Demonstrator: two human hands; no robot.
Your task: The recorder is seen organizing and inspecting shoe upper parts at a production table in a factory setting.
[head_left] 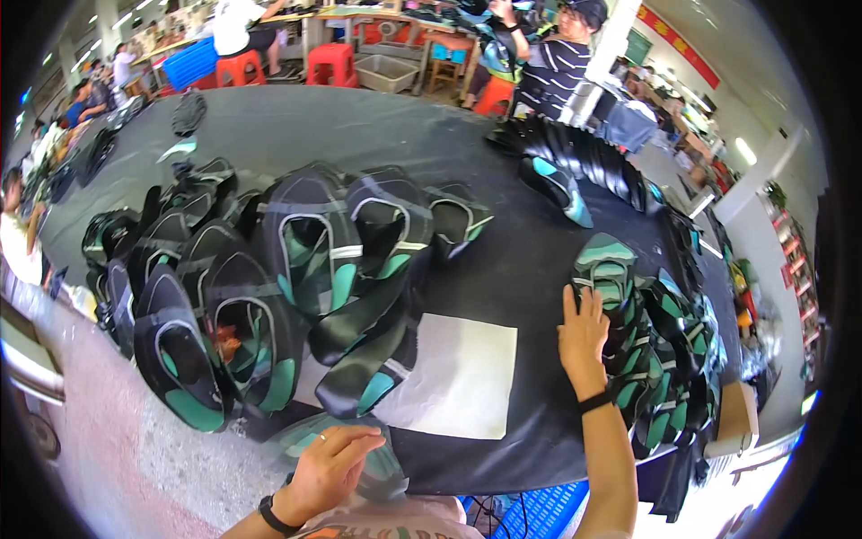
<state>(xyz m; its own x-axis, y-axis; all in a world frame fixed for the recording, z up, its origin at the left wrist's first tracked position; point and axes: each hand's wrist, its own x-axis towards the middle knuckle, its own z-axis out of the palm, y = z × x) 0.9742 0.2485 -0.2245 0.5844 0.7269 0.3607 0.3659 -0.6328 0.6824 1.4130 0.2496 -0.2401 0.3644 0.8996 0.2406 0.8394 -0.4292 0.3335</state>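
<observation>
My right hand [584, 340] lies with fingers spread against a black and teal shoe upper [607, 260], on top of a pile of similar uppers [664, 368] at the table's right. At the near edge, my left hand [334, 463] has its fingers extended together, pointing right. Close by it, a grey-teal piece [384, 467] is smeared and see-through, perhaps another upper; no grip on it shows. Ahead of the left hand, two curved black uppers [364, 373] partly overlap a white paper sheet [467, 377].
Several black and teal uppers [215, 314] stand in a large group on the left of the dark table [530, 269]. A row of black pieces [575, 153] lines the far right. A blue plastic crate [539, 512] is below the near edge. Co-workers [557, 67] sit beyond the table.
</observation>
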